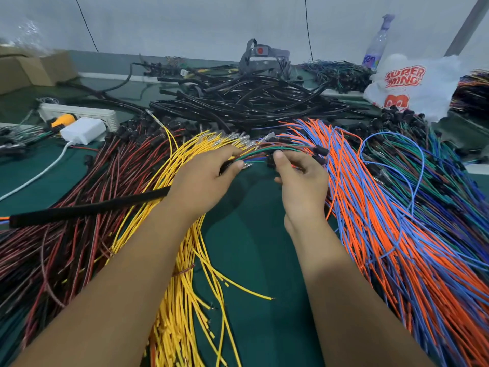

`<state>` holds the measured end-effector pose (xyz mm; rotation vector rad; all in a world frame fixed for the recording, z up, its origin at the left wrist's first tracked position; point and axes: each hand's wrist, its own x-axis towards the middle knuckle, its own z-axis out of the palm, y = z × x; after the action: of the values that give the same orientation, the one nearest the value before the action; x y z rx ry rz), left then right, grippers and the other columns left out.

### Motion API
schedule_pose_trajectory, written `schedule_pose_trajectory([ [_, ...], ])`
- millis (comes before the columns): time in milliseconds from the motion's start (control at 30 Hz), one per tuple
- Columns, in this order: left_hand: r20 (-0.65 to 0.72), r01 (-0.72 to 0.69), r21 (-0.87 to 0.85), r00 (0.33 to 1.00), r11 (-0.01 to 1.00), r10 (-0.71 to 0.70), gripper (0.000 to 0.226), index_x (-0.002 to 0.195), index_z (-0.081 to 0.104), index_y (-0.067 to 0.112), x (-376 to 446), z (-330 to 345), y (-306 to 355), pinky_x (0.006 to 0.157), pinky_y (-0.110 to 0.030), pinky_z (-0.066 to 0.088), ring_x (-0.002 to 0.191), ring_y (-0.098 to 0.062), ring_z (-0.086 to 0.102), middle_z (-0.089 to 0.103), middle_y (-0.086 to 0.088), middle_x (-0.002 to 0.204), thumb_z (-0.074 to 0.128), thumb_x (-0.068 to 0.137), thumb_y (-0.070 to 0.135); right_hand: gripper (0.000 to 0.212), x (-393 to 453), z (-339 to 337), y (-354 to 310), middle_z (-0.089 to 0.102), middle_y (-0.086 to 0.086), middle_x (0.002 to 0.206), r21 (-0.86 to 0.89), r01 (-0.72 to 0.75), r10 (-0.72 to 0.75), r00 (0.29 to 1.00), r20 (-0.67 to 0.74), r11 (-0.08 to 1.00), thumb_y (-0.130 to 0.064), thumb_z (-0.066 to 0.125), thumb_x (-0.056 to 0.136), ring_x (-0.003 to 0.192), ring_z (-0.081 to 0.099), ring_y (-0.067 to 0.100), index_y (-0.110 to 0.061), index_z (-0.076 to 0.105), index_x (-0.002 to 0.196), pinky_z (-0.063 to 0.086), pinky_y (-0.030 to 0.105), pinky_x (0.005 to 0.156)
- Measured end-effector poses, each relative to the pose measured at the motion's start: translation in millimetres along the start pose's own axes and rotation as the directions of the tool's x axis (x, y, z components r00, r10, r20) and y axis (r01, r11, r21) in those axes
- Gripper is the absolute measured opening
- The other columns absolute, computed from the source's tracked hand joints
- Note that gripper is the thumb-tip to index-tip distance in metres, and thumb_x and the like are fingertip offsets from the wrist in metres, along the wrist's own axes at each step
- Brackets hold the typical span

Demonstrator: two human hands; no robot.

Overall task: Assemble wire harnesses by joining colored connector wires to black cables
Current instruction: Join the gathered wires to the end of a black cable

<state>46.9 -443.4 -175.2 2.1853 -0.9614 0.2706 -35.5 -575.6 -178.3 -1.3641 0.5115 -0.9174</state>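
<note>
Black sleeved cable (90, 207) runs out from under my left hand (203, 178), whose fingers (232, 166) clench its end together with a few green and brown leads, I judge so the bared tips stay bunched and pointing at the other hand. My right hand (301, 178), just beside the cable's end, pinches a small black connector (271, 161) to meet them. Yellow wires (185, 234) lie under that cable, orange and blue wires (383, 221) beyond its end, fanned on the green bench (251, 247) within reach.

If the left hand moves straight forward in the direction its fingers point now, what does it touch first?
Probably the right hand: the left hand points right and slightly away, along the green and blue wires it holds. Depth is unclear, so it may meet the black connector pinched there first.
</note>
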Motion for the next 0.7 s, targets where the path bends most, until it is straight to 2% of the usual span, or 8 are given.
schedule_pose_trajectory([
  [167, 0.027, 0.005, -0.091, 1.000, 0.996, -0.002, 0.017, 0.102, 0.060, 0.038, -1.3, -3.0, 0.4, 0.063, -0.043, 0.049, 0.070, -0.013, 0.056, 0.061, 0.010, 0.074, 0.044, 0.096, 0.042, 0.021, -1.7, 1.9, 0.4, 0.066, -0.011, 0.068, -0.014, 0.089, -0.088, 0.995, 0.055, 0.996, -0.012, 0.072, 0.086, 0.068, 0.056, 0.005, -0.027, 0.069, 0.070, 0.046, 0.017, 0.068],
  [233, 0.038, -0.006, -0.137, 0.999, 0.990, 0.012, 0.018, 0.086, 0.058, 0.039, -1.9, -3.4, 0.9, 0.061, -0.041, 0.045, 0.063, -0.014, 0.053, 0.057, 0.009, 0.065, 0.045, 0.098, 0.039, 0.022, -2.1, 1.7, 1.4, 0.066, -0.013, 0.068, -0.020, 0.096, -0.094, 0.992, 0.079, 0.995, -0.013, 0.071, 0.086, 0.068, 0.054, 0.004, -0.028, 0.069, 0.070, 0.045, 0.019, 0.069],
  [300, 0.047, -0.005, -0.182, 0.999, 0.983, 0.014, 0.029, 0.072, 0.054, 0.037, -1.7, -2.8, 1.0, 0.059, -0.038, 0.042, 0.058, -0.011, 0.050, 0.056, 0.005, 0.061, 0.046, 0.100, 0.033, 0.022, -3.2, 1.9, 1.9, 0.067, -0.014, 0.070, -0.031, 0.101, -0.097, 0.990, 0.102, 0.994, -0.013, 0.069, 0.088, 0.067, 0.055, 0.001, -0.029, 0.070, 0.073, 0.045, 0.021, 0.070],
  [367, 0.055, 0.016, -0.205, 0.998, 0.979, -0.005, 0.035, 0.066, 0.052, 0.033, -1.5, -1.5, 1.1, 0.056, -0.032, 0.038, 0.052, -0.006, 0.046, 0.058, 0.002, 0.059, 0.045, 0.100, 0.031, 0.023, -4.2, 2.6, 1.4, 0.067, -0.013, 0.076, -0.042, 0.103, -0.097, 0.988, 0.123, 0.994, -0.013, 0.066, 0.090, 0.070, 0.057, 0.000, -0.031, 0.069, 0.077, 0.047, 0.024, 0.072],
  [433, 0.057, 0.044, -0.213, 0.998, 0.976, -0.032, 0.036, 0.066, 0.052, 0.032, -0.9, -0.6, 0.5, 0.056, -0.029, 0.035, 0.050, -0.003, 0.046, 0.061, 0.004, 0.060, 0.044, 0.101, 0.031, 0.022, -5.3, 3.0, 0.0, 0.068, -0.011, 0.081, -0.035, 0.079, -0.073, 0.986, 0.151, 0.996, -0.012, 0.062, 0.093, 0.074, 0.061, 0.005, -0.031, 0.068, 0.082, 0.049, 0.024, 0.073],
  [533, 0.038, 0.051, -0.261, 0.998, 0.964, -0.043, 0.033, 0.070, 0.057, 0.026, 0.1, -0.9, -0.2, 0.058, -0.032, 0.040, 0.052, -0.004, 0.045, 0.063, 0.006, 0.066, 0.044, 0.101, 0.029, 0.016, -6.2, 4.0, -1.5, 0.068, -0.005, 0.079, 0.027, 0.030, -0.034, 0.986, 0.165, 0.999, -0.007, 0.060, 0.093, 0.062, 0.064, 0.005, -0.021, 0.067, 0.087, 0.048, 0.016, 0.061],
  [600, 0.013, 0.050, -0.357, 0.999, 0.933, -0.048, 0.027, 0.079, 0.066, 0.020, 0.3, -2.9, 0.5, 0.060, -0.036, 0.043, 0.053, -0.007, 0.046, 0.065, 0.003, 0.068, 0.049, 0.100, 0.026, 0.011, -6.3, 4.8, -2.2, 0.067, 0.003, 0.076, 0.088, -0.011, 0.001, 0.994, 0.110, 0.996, -0.003, 0.064, 0.090, 0.053, 0.063, 0.007, -0.014, 0.062, 0.090, 0.047, 0.016, 0.054],
  [700, 0.017, 0.081, -0.545, 0.996, 0.835, -0.086, 0.022, 0.089, 0.075, 0.017, -0.9, -7.1, 3.6, 0.058, -0.026, 0.041, 0.056, -0.007, 0.046, 0.067, 0.002, 0.068, 0.057, 0.096, 0.029, 0.013, -4.2, 3.8, -2.0, 0.064, 0.007, 0.070, 0.122, -0.036, 0.031, 0.999, 0.041, 0.992, -0.001, 0.066, 0.088, 0.047, 0.061, 0.008, -0.010, 0.056, 0.086, 0.047, 0.017, 0.049],
])
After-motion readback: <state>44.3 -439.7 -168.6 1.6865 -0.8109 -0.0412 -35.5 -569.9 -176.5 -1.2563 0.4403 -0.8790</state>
